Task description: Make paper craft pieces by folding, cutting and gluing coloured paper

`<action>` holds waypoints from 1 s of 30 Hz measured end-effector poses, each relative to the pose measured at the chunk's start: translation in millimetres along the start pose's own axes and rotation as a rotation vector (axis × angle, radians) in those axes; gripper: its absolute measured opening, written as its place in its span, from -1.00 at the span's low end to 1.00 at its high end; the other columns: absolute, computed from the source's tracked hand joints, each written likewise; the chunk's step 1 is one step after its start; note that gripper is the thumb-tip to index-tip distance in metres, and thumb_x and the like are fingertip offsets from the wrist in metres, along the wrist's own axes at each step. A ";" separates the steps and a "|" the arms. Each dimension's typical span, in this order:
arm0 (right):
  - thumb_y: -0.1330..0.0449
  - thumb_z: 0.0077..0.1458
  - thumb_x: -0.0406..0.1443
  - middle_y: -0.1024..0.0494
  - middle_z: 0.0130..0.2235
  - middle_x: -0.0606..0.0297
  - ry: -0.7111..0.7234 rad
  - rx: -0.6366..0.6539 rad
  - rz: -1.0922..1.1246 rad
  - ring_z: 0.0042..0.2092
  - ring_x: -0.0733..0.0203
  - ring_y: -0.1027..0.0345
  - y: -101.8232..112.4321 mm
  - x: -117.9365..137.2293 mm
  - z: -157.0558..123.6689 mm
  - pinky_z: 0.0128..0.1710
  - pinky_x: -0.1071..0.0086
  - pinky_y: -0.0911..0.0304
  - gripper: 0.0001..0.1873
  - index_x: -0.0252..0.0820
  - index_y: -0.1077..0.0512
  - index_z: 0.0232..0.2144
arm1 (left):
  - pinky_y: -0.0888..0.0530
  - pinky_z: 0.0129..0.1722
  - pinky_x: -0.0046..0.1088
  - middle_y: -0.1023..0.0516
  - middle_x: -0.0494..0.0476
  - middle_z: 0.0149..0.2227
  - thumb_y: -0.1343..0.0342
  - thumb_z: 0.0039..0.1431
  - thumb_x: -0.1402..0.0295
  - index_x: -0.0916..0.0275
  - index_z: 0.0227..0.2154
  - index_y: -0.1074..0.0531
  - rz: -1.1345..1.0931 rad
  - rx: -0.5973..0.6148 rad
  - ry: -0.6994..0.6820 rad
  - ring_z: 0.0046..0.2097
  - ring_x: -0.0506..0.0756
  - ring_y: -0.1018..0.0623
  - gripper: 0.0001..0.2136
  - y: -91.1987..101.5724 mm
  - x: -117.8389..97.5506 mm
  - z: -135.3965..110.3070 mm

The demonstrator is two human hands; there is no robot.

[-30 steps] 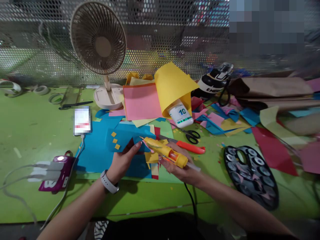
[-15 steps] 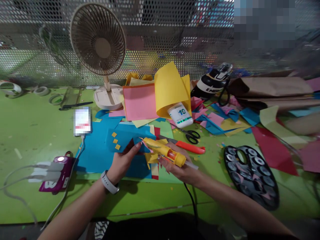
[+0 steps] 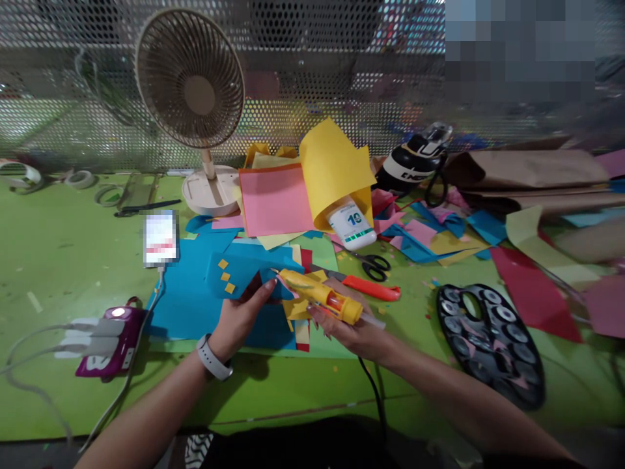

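My right hand is wrapped round a yellow glue gun, with a clear glue stick poking out of its back end. The gun's nozzle points left, at a blue paper piece that carries several small yellow paper diamonds. Fingers closed, my left hand pinches that blue piece at its lower edge, thumb on top. Beneath both hands lie blue paper sheets. Close to the gun's right side rests a cutter with an orange-red handle.
Black scissors and a white bottle lie behind my right hand. A fan stands at the back left. To the left are a phone and a purple power strip. A black paint palette sits at right, below paper scraps.
My hands, the glue gun and the blue paper piece hold nearly the same place. The view has shifted very slightly.
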State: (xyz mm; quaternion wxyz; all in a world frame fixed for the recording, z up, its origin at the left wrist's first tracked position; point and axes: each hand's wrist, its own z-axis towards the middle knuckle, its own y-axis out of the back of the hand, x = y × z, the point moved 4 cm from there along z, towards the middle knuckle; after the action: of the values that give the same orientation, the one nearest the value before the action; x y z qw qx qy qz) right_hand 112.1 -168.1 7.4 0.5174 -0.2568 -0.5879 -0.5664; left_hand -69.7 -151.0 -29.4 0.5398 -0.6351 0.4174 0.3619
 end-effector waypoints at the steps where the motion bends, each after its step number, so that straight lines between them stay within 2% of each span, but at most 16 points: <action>1: -0.17 0.16 -0.15 -0.28 -0.60 0.45 0.003 -0.001 -0.005 -0.59 0.32 -0.16 0.0 0.0 0.2 -0.60 0.41 -0.11 -0.77 -0.09 -0.22 -0.43 | -0.62 -0.33 -0.36 -0.59 0.11 -0.25 -0.41 -0.11 0.25 0.24 -0.31 -0.54 0.001 -0.004 0.001 -0.22 0.12 -0.57 -0.71 0.2 0.0 -0.1; 13: -0.13 0.18 -0.14 -0.26 -0.61 0.48 0.004 0.017 -0.022 -0.60 0.35 -0.17 -0.3 0.1 1.1 -0.61 0.44 -0.11 -0.76 -0.09 -0.21 -0.44 | -0.62 -0.35 -0.36 -0.57 0.09 -0.30 -0.40 -0.09 0.26 0.25 -0.40 -0.52 0.015 0.018 -0.020 -0.25 0.10 -0.56 -0.76 -0.5 -1.6 0.8; 22: -0.13 0.18 -0.14 -0.26 -0.59 0.47 0.015 0.002 -0.025 -0.59 0.36 -0.16 0.3 1.8 1.3 -0.61 0.44 -0.11 -0.76 -0.09 -0.21 -0.44 | -0.63 -0.34 -0.35 -0.58 0.09 -0.26 -0.41 -0.10 0.27 0.23 -0.31 -0.52 0.003 0.003 -0.022 -0.22 0.12 -0.57 -0.72 1.3 -0.4 0.6; 30: -0.16 0.17 -0.15 -0.30 -0.58 0.45 0.017 -0.001 -0.005 -0.59 0.33 -0.18 0.4 -0.5 1.6 -0.61 0.43 -0.14 -0.76 -0.08 -0.22 -0.45 | -0.62 -0.34 -0.35 -0.57 0.08 -0.27 -0.40 -0.09 0.26 0.24 -0.34 -0.50 0.026 0.004 -0.019 -0.25 0.10 -0.56 -0.72 1.4 -0.8 0.8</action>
State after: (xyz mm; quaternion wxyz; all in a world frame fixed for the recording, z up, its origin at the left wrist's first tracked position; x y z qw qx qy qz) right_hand 112.1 -166.4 7.4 0.5208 -0.2506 -0.5839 -0.5701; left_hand -71.3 -150.2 -29.3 0.5402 -0.6251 0.4213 0.3740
